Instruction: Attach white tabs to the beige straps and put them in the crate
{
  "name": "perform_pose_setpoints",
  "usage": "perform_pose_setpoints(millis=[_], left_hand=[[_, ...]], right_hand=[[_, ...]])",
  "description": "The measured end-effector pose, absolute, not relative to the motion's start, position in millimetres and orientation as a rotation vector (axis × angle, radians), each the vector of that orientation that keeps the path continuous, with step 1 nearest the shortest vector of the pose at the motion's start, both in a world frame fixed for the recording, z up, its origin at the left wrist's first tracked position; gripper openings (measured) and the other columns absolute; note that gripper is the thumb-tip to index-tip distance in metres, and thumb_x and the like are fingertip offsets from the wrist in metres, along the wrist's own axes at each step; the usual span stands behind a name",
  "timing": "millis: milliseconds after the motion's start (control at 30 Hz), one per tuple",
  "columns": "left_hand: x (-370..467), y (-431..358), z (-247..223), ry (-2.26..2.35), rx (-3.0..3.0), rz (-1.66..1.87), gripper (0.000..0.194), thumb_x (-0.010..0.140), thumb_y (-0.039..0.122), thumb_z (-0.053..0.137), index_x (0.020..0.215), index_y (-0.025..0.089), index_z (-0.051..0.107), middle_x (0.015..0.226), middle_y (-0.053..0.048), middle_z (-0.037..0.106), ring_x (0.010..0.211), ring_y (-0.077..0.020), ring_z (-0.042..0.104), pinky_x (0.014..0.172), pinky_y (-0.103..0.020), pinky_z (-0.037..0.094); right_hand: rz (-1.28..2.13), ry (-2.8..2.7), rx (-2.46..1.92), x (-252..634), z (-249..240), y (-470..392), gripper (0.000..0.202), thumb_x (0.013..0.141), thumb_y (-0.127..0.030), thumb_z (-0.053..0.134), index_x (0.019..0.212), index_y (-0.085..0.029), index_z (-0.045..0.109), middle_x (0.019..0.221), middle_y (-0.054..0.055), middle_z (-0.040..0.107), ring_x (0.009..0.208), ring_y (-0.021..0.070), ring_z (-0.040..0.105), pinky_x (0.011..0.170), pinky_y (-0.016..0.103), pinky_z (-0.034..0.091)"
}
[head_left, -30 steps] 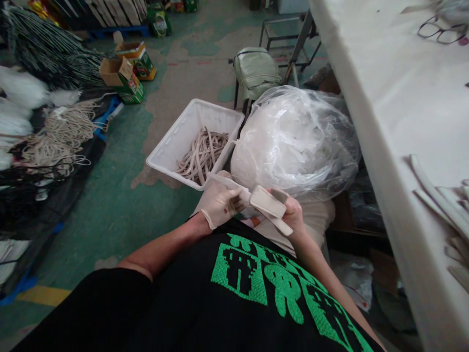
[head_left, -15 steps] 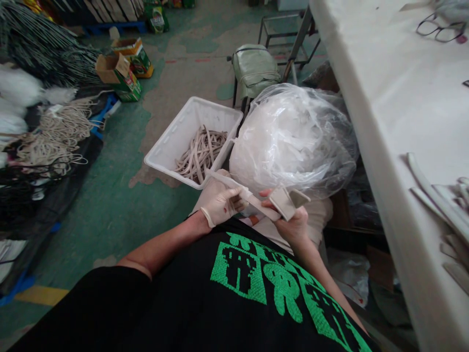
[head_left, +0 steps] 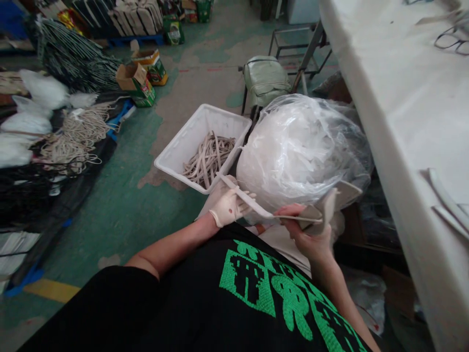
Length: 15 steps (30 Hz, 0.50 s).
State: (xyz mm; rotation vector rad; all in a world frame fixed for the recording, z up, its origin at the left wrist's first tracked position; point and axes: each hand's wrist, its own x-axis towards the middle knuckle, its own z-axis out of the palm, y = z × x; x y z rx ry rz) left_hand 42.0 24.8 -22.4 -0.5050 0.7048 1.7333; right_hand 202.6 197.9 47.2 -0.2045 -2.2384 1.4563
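My left hand (head_left: 231, 201), in a pale glove with a small dark spot on it, has its fingers stretched out. A narrow pale strip (head_left: 256, 207) lies across its palm and fingers and runs over to my right hand (head_left: 309, 237). Bare and closed, my right hand grips a folded beige strap (head_left: 330, 208), a flat band whose loops stand up above the fingers. The pale strip meets the strap at the right fingertips; whether they are one piece I cannot tell.
Ahead stands a white plastic bin (head_left: 176, 151) holding many beige strips (head_left: 210, 156). A large clear bag (head_left: 293, 142) of white material bulges beside it. At right is a covered table (head_left: 395, 98) with glasses (head_left: 450, 41) and strips. A wrapped stool (head_left: 266, 80) stands behind.
My left fingers have spread from a more closed grip on the strip. My right hand has moved right and turned the folded strap, and the pale strip now spans further between the hands.
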Motion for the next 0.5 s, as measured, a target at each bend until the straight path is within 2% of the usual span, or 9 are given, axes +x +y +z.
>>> perform_pose_setpoints(millis=[133,233,367,433,500], left_hand=[[-12.5,22.2,-44.3,0.889,-0.843,1.974,0.040,0.101,0.036,0.046,0.123,0.007,0.063,0.088,-0.012,0.075,0.078,-0.0199,0.072,0.077,-0.031,0.058],[-42.1,27.3,-46.8,0.953,-0.906,2.117,0.038,0.103,0.032,0.043,0.124,0.007,0.063,0.070,-0.005,0.069,0.063,-0.0129,0.067,0.071,-0.024,0.057],[-39.1,41.7,-28.5,1.018,-0.616,2.217,0.024,0.096,0.022,0.058,0.118,0.017,0.067,0.066,0.003,0.066,0.054,-0.0067,0.061,0.064,-0.018,0.053],[-22.6,47.2,-18.7,1.070,-0.339,2.167,0.026,0.089,0.023,0.068,0.114,0.016,0.070,0.065,0.002,0.066,0.055,-0.0077,0.061,0.063,-0.019,0.053],[-2.8,49.2,-12.9,1.109,-0.107,2.082,0.031,0.083,0.028,0.075,0.111,0.014,0.071,0.064,0.001,0.065,0.057,-0.0091,0.061,0.063,-0.020,0.052]], right_hand=[[1.761,-2.155,-0.153,228.4,58.4,208.6,0.009,0.090,-0.021,0.066,0.084,-0.023,0.072,0.079,0.003,0.073,0.074,0.0182,0.069,0.070,0.028,0.057],[1.903,-2.200,-0.156,239.5,61.6,209.5,0.008,0.087,-0.026,0.069,0.083,-0.020,0.073,0.076,0.004,0.073,0.070,0.0184,0.069,0.065,0.026,0.057],[2.022,-2.138,-0.389,230.0,51.8,205.7,0.019,0.082,-0.034,0.072,0.078,-0.016,0.075,0.065,0.005,0.069,0.056,0.0170,0.062,0.050,0.025,0.051],[2.068,-2.012,-0.557,214.4,46.8,206.7,0.023,0.080,-0.038,0.073,0.082,-0.015,0.076,0.060,0.005,0.067,0.049,0.0150,0.055,0.043,0.024,0.044],[2.099,-1.867,-0.680,195.3,45.7,211.0,0.026,0.076,-0.039,0.074,0.086,-0.014,0.076,0.066,0.007,0.071,0.044,0.0113,0.047,0.041,0.024,0.041]])
